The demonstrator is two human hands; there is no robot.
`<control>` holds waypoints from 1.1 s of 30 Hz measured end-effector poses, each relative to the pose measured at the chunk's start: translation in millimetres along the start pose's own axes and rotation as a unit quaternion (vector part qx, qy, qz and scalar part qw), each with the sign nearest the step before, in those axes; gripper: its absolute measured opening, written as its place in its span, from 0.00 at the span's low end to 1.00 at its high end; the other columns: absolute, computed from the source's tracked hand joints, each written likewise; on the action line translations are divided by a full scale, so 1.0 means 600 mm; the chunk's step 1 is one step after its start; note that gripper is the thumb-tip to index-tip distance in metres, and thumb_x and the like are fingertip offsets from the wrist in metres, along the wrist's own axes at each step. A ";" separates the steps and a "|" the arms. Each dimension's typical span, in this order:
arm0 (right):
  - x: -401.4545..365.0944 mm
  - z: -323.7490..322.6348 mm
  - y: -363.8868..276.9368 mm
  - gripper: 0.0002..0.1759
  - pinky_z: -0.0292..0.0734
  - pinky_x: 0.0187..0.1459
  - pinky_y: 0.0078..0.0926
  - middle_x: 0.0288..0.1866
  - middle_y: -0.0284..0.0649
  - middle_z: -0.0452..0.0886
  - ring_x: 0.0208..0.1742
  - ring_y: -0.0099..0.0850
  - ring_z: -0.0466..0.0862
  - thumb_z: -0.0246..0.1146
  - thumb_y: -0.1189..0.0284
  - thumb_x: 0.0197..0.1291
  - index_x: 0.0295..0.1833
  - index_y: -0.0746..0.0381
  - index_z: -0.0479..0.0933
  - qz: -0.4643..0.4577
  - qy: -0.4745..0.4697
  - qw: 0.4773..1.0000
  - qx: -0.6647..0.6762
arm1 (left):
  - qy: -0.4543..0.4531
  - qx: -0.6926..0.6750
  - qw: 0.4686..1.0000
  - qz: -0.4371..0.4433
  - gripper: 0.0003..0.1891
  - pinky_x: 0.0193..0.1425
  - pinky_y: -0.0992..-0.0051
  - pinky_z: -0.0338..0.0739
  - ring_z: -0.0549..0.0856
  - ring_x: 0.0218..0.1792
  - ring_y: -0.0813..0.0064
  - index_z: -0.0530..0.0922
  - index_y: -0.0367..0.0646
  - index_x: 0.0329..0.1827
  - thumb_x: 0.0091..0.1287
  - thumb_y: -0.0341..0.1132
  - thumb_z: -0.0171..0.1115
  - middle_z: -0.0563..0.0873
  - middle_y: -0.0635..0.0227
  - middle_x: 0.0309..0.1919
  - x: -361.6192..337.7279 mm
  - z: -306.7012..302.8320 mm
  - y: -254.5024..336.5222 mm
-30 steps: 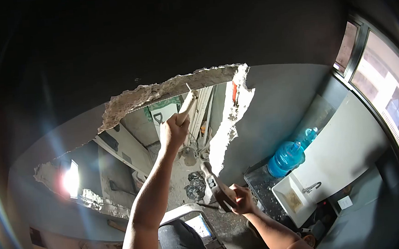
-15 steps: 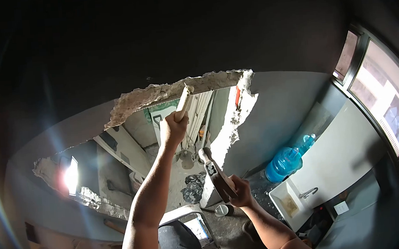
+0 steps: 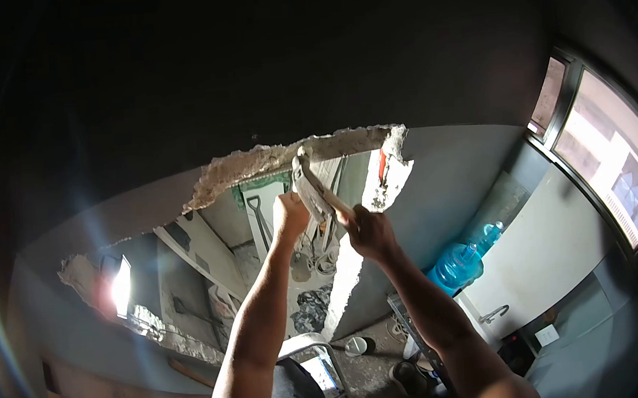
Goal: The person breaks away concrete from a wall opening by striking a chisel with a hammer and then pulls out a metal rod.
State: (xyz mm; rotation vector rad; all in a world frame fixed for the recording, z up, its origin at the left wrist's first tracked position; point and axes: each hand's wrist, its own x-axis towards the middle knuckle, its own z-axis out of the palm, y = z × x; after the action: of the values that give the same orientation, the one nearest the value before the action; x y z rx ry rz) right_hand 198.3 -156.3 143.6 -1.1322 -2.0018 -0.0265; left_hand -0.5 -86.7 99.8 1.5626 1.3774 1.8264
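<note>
At the broken upper edge (image 3: 257, 156) of a wall opening, my left hand (image 3: 290, 216) is closed around a pale handle or chisel, which the hammer mostly hides in this view. My right hand (image 3: 371, 234) grips a hammer (image 3: 309, 188) by its handle. The hammer's head is raised close beside my left hand, just under the jagged edge. Both arms are stretched forward and up, and the hands are near each other.
Blue water bottles (image 3: 457, 265) stand right of the opening, near a faucet (image 3: 494, 312). A bright lamp (image 3: 122, 287) shines at the left. Below are a ladder top (image 3: 303, 343), a black bag (image 3: 312, 308) and a cup (image 3: 356, 346). A window (image 3: 612, 156) is at the right.
My right hand has swung the hammer up and left, from low on the right to beside my left hand. My left hand stays near the upper edge. The view has shifted slightly.
</note>
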 end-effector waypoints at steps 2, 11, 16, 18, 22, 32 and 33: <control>-0.028 -0.001 -0.003 0.18 0.77 0.22 0.40 0.19 0.45 0.78 0.20 0.46 0.83 0.67 0.57 0.62 0.34 0.60 0.75 -0.050 0.027 0.997 0.058 | -0.055 -0.093 0.994 -0.016 0.17 0.29 0.65 0.74 0.78 0.23 0.77 0.81 0.32 0.28 0.60 0.42 0.68 0.81 0.54 0.18 0.030 0.029 -0.106; -0.035 -0.025 -0.027 0.22 0.78 0.27 0.48 0.22 0.49 0.80 0.25 0.53 0.83 0.60 0.51 0.66 0.35 0.61 0.75 0.071 -0.045 0.996 0.010 | -0.106 -0.276 0.935 -0.198 0.11 0.21 0.76 0.68 0.79 0.21 0.79 0.79 0.40 0.27 0.70 0.33 0.58 0.82 0.68 0.23 0.000 -0.007 0.026; -0.131 -0.059 -0.081 0.15 0.75 0.20 0.34 0.19 0.42 0.79 0.18 0.38 0.82 0.69 0.63 0.60 0.32 0.63 0.75 -0.071 -0.004 0.989 0.131 | -0.294 -0.297 0.847 -0.329 0.17 0.14 0.74 0.62 0.70 0.12 0.80 0.75 0.42 0.26 0.64 0.41 0.71 0.71 0.74 0.15 -0.048 -0.018 0.004; -0.166 -0.075 -0.093 0.15 0.74 0.19 0.30 0.19 0.39 0.79 0.18 0.36 0.83 0.72 0.68 0.56 0.38 0.66 0.75 -0.149 -0.021 0.976 0.158 | -0.252 -0.012 0.924 -0.288 0.18 0.17 0.74 0.63 0.72 0.14 0.81 0.77 0.39 0.27 0.64 0.44 0.69 0.73 0.74 0.14 -0.095 -0.015 0.048; -0.227 -0.083 -0.090 0.20 0.76 0.21 0.36 0.22 0.40 0.78 0.20 0.42 0.82 0.75 0.60 0.53 0.35 0.62 0.74 -0.144 -0.028 0.978 0.151 | -0.144 0.058 0.985 -0.080 0.19 0.26 0.68 0.71 0.76 0.18 0.74 0.80 0.36 0.32 0.63 0.47 0.68 0.77 0.65 0.14 -0.125 -0.011 0.032; -0.186 -0.101 -0.040 0.26 0.71 0.23 0.36 0.18 0.44 0.73 0.19 0.44 0.80 0.60 0.50 0.66 0.32 0.64 0.74 0.008 0.030 0.981 0.193 | -0.033 0.140 0.990 -0.011 0.15 0.31 0.65 0.79 0.88 0.25 0.62 0.84 0.36 0.37 0.64 0.42 0.65 0.85 0.57 0.20 -0.014 -0.022 0.140; -0.179 -0.102 -0.038 0.26 0.71 0.23 0.36 0.18 0.44 0.73 0.19 0.44 0.80 0.60 0.50 0.66 0.32 0.64 0.74 0.007 0.028 0.980 0.195 | -0.036 0.155 0.987 -0.009 0.15 0.31 0.65 0.79 0.88 0.24 0.63 0.84 0.36 0.36 0.64 0.42 0.64 0.85 0.57 0.20 -0.012 -0.023 0.137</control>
State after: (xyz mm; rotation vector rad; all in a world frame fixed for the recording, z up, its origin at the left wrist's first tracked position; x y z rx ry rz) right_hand 249.1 -269.3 122.0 -0.8812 -1.8444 0.3235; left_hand 14.2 -135.5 166.0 1.7379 1.6995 1.5850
